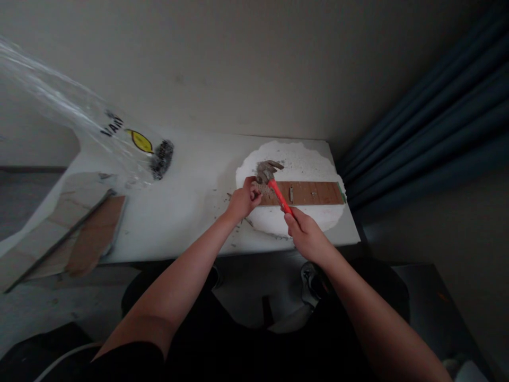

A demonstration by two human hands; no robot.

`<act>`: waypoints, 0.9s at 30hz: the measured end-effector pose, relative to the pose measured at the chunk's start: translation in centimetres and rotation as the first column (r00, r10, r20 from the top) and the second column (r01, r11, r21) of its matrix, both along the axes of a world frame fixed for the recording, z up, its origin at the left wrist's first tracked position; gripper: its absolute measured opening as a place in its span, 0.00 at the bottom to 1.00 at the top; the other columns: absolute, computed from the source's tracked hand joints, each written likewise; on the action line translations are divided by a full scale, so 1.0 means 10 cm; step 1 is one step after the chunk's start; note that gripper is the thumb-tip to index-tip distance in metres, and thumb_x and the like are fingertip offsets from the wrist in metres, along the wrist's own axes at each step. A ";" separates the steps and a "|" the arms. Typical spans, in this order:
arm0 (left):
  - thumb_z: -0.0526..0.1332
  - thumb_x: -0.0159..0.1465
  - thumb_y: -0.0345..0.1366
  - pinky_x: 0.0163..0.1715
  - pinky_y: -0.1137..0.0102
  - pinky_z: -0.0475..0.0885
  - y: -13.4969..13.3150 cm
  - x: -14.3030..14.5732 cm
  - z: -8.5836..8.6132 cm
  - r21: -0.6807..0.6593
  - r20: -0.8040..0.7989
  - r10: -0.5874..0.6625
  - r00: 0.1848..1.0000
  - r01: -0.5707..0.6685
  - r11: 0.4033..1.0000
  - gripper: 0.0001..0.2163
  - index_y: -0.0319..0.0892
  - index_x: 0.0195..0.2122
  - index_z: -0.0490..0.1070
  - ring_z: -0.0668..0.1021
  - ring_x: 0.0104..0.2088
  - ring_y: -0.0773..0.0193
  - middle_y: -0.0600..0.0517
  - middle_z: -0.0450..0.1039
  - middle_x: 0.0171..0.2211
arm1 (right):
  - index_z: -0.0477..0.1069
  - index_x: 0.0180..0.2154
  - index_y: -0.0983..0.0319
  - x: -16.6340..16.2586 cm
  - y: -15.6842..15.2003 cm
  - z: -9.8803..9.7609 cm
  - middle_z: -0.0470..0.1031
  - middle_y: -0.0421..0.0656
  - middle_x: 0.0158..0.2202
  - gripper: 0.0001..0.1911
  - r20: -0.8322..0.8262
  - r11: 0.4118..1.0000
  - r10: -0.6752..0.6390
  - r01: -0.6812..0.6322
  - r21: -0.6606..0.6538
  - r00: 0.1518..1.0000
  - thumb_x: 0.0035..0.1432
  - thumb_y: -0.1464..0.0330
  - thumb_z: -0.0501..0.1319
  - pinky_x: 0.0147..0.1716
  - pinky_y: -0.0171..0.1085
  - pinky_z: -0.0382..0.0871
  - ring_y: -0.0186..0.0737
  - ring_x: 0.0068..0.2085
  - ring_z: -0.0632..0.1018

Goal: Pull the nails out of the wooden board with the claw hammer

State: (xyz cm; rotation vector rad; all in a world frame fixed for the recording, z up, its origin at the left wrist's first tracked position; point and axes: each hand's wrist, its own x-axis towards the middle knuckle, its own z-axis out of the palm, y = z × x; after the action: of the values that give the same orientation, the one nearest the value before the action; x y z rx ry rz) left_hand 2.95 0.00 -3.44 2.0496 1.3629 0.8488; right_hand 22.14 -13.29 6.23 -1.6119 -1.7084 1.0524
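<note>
My right hand (305, 233) is closed round the red handle of a claw hammer (274, 185). The hammer's grey head rests at the left end of a brown wooden plank (314, 193). The plank lies across a round white foam disc (294, 159) on a white table (191, 212). My left hand (244, 200) is closed in a pinch at the plank's left end, right beside the hammer head. What its fingers hold is too small to make out. Dark crumbs lie scattered around the plank end.
A clear plastic bag (119, 143) with black lettering and a yellow mark lies at the table's left. Brown boards and a metal strip (87, 228) rest at the left corner. A dark blue curtain (437, 116) hangs to the right. A beige wall stands behind.
</note>
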 end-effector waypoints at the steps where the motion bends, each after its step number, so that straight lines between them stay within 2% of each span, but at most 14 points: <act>1: 0.63 0.61 0.32 0.29 0.72 0.65 0.00 0.00 0.00 0.002 -0.003 0.003 1.000 -0.003 1.000 0.24 0.44 0.57 0.58 0.75 0.26 0.68 0.56 0.76 0.31 | 0.68 0.47 0.62 0.00 0.00 0.00 0.69 0.41 0.29 0.18 0.017 1.000 0.001 -0.001 -0.012 1.000 0.71 0.57 0.47 0.30 0.36 0.60 0.39 0.30 0.70; 4: 0.64 0.61 0.32 0.29 0.72 0.65 0.00 0.00 0.00 0.016 0.008 0.021 1.000 -0.021 1.000 0.24 0.44 0.57 0.58 0.75 0.27 0.67 0.55 0.76 0.32 | 0.69 0.44 0.62 0.00 -0.01 0.00 0.68 0.40 0.28 0.17 0.052 0.999 0.005 -0.002 -0.043 0.999 0.71 0.58 0.48 0.30 0.37 0.59 0.39 0.29 0.69; 8: 0.63 0.60 0.31 0.29 0.73 0.65 0.00 0.00 -0.01 0.008 0.035 -0.008 0.999 0.008 1.000 0.26 0.45 0.58 0.56 0.74 0.26 0.68 0.56 0.76 0.32 | 0.69 0.48 0.62 0.01 -0.02 -0.03 0.70 0.41 0.29 0.20 -0.025 1.000 -0.017 0.017 -0.003 1.000 0.72 0.56 0.47 0.30 0.36 0.60 0.39 0.30 0.70; 12: 0.64 0.60 0.32 0.29 0.72 0.65 0.00 0.00 -0.01 0.021 0.023 0.014 1.000 -0.015 1.000 0.25 0.45 0.57 0.57 0.75 0.27 0.68 0.56 0.76 0.31 | 0.69 0.45 0.62 0.01 -0.02 -0.04 0.70 0.41 0.29 0.18 0.020 0.999 -0.004 0.004 -0.034 1.000 0.71 0.57 0.48 0.30 0.36 0.60 0.39 0.29 0.70; 16: 0.63 0.60 0.30 0.29 0.73 0.65 0.01 0.00 -0.02 0.015 0.042 -0.011 0.999 0.010 1.000 0.26 0.45 0.57 0.57 0.74 0.26 0.69 0.57 0.74 0.30 | 0.68 0.49 0.62 0.01 -0.02 -0.02 0.71 0.42 0.31 0.19 0.011 1.000 -0.013 0.013 0.000 1.000 0.72 0.57 0.47 0.31 0.36 0.61 0.39 0.30 0.71; 20: 0.64 0.60 0.31 0.29 0.72 0.64 0.01 0.00 -0.03 0.022 0.037 0.004 0.999 -0.004 1.000 0.25 0.44 0.57 0.57 0.74 0.26 0.68 0.57 0.73 0.29 | 0.68 0.46 0.61 0.02 -0.03 0.00 0.70 0.41 0.29 0.16 0.056 0.999 0.013 -0.010 -0.046 0.998 0.71 0.59 0.48 0.31 0.36 0.61 0.39 0.30 0.70; 24: 0.63 0.59 0.30 0.29 0.73 0.65 0.00 0.01 -0.01 -0.017 0.039 0.010 0.999 -0.009 1.000 0.26 0.44 0.58 0.57 0.74 0.25 0.68 0.58 0.73 0.29 | 0.68 0.47 0.61 0.01 -0.04 0.00 0.70 0.42 0.30 0.16 0.027 1.000 -0.006 0.007 -0.012 1.000 0.71 0.59 0.48 0.31 0.36 0.61 0.39 0.30 0.70; 27: 0.63 0.59 0.31 0.29 0.72 0.65 -0.01 0.01 0.00 -0.004 0.036 0.021 0.999 -0.021 1.000 0.26 0.45 0.57 0.57 0.74 0.26 0.67 0.57 0.73 0.29 | 0.68 0.44 0.61 0.01 -0.05 -0.01 0.69 0.41 0.29 0.16 0.039 0.999 -0.013 0.015 -0.039 0.999 0.71 0.59 0.48 0.30 0.36 0.61 0.39 0.30 0.70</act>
State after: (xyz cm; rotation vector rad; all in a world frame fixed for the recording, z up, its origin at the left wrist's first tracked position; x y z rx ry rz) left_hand 3.09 -0.09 -3.45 2.0112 1.3677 0.8875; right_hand 22.19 -13.76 6.09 -1.6765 -1.7091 1.0601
